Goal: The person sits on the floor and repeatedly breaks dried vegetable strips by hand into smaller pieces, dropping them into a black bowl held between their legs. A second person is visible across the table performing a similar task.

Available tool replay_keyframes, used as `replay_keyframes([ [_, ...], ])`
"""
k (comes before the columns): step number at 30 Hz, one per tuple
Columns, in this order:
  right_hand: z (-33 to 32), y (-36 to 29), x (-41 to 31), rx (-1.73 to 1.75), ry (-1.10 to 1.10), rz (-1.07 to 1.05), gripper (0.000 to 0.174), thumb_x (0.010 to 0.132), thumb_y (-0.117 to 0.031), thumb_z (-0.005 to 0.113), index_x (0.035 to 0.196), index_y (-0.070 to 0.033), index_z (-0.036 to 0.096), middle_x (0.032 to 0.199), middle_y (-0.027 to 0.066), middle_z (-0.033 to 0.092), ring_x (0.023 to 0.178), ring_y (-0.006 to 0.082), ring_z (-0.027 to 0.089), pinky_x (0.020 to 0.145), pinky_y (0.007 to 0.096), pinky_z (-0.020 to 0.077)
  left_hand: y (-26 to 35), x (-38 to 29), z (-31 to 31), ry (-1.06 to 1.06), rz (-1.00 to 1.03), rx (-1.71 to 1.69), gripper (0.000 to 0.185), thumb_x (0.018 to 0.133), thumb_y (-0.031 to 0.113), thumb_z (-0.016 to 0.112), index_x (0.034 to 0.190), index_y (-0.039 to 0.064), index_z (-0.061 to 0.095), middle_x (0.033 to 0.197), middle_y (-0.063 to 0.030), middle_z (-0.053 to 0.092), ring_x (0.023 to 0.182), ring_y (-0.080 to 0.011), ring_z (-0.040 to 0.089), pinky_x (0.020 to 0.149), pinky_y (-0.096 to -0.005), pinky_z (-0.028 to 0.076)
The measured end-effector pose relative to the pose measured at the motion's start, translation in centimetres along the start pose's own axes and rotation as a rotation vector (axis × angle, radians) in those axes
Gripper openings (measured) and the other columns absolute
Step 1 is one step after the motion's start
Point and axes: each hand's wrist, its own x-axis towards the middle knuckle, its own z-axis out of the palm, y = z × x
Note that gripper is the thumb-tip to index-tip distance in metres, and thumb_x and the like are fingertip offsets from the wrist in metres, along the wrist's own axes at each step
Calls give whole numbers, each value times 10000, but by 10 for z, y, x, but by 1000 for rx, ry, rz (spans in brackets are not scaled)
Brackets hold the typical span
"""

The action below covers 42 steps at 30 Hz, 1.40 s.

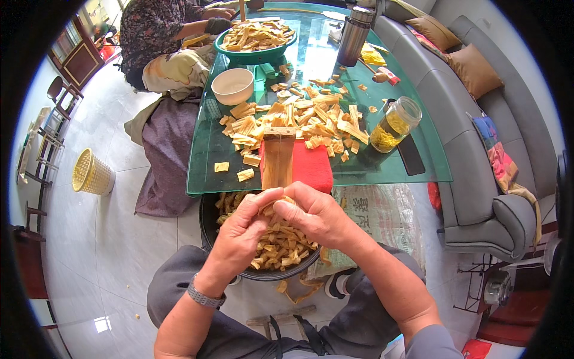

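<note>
My left hand (242, 226) and my right hand (317, 214) meet at the fingertips, pinching a small tan fibrous piece (286, 199) between them, mostly hidden by the fingers. Directly below is a black basin (282, 276) full of curled, yellow-brown fibrous pieces (284, 246). Just beyond my fingers, a narrow wooden board (277, 166) with a crosspiece at its far end juts over the table's near edge. Beside and partly under it lies a folded red cloth (314, 168). Flattened pale-yellow pieces (314, 112) are heaped behind the board on the glass table (350, 172).
A white bowl (232, 87), a green basin (255, 56) of pieces, a steel flask (355, 38), a glass jar (394, 125) and a phone (411, 155) stand or lie on the table. Another person (154, 40) sits at the far left. A grey sofa (430, 89) lines the right.
</note>
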Motion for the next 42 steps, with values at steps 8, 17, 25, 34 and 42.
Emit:
replay_keyframes([
  [8,8,-12,-3,384,-154,398,245,1089,-351,505,1044,-116,558,734,-34,466,609,63,427,522,245,351,-8,-6,15,104,222,463,489,1090,242,531,1504,-1,442,1328,-162,512,1269,-270,496,1113,-350,379],
  [17,16,-16,-9,452,-299,449,386,1076,-512,450,1046,-135,529,727,-49,394,589,65,345,511,250,269,-15,-9,6,105,74,299,492,1105,393,481,1386,-2,563,1279,-117,640,1126,-164,598,994,-300,476],
  [25,1,-21,-5,114,-256,377,391,1045,-467,596,1005,-78,588,747,-43,503,638,53,444,561,244,388,0,-6,-18,312,49,478,467,1120,380,460,943,-4,658,835,-27,664,779,-85,577,728,-259,497],
  [34,-6,-11,-10,-278,-163,56,222,1033,-280,649,1044,-61,609,765,83,645,693,204,649,646,344,514,6,-7,-50,224,-93,453,224,1063,231,614,1050,8,624,906,-30,635,828,-112,583,765,-268,502],
  [42,5,4,-21,-710,-232,-181,188,1003,-228,619,1024,-57,544,685,208,644,685,424,678,575,528,514,-14,-10,-30,-325,59,629,265,955,80,670,1203,14,603,1034,-188,656,969,-379,660,838,-410,543],
])
